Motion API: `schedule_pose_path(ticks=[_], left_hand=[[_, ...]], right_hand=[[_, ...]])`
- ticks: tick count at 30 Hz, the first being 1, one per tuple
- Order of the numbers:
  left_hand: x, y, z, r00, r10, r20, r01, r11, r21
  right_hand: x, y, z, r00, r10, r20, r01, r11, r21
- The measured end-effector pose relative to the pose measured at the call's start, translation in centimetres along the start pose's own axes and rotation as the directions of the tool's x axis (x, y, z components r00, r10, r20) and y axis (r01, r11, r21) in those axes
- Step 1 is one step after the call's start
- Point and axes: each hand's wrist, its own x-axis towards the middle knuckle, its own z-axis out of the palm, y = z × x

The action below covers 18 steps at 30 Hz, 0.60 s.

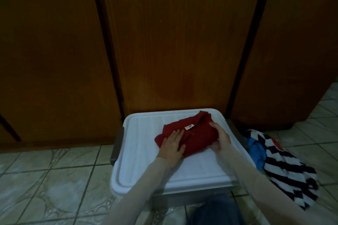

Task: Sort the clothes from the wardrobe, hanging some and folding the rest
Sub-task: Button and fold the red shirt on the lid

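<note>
The red top (188,134) is lying near the far edge of the white box lid (146,166); the left hand (172,144) is pressing it flat with straight fingers; the right hand (220,139) is gripping its right edge, and a neat fold probably needs matching edges.

Head-height, forward-down, seemingly close.

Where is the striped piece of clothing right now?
In the head view, the striped garment lies heaped on the tiled floor, right of the white bin lid, beside a blue garment.
</note>
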Motion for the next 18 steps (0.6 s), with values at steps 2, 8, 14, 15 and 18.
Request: schedule_pose_path(ticks=[2,8,14,15,18], left_hand=[[0.0,0.0,0.4,0.999,0.033,0.034,-0.037,0.992,0.117],[0.8,-1.2,-1.0,0.996,0.073,0.043,-0.080,0.976,0.202],[0.3,0.9,-1.5,0.777,-0.522,-0.351,0.402,0.841,-0.362],[0.6,1.5,-1.7,0.755,-0.573,-0.319,0.445,0.804,-0.394],[2.1,2.6,-2.1,0.730,-0.642,-0.236,0.532,0.750,-0.393]], right_hand=[[0.7,-0.6,-1.3,0.999,0.009,-0.044,-0.010,1.000,-0.026],[1.5,-2.0,-2.0,0.974,-0.120,-0.190,-0.030,0.766,-0.642],[2.3,-2.1,-0.3,0.916,-0.385,-0.117,0.112,0.524,-0.845],[2.3,-2.2,-0.1,0.912,-0.388,-0.135,0.111,0.549,-0.828],[2.7,-2.5,0.3,0.935,-0.334,-0.119,0.084,0.536,-0.840]])
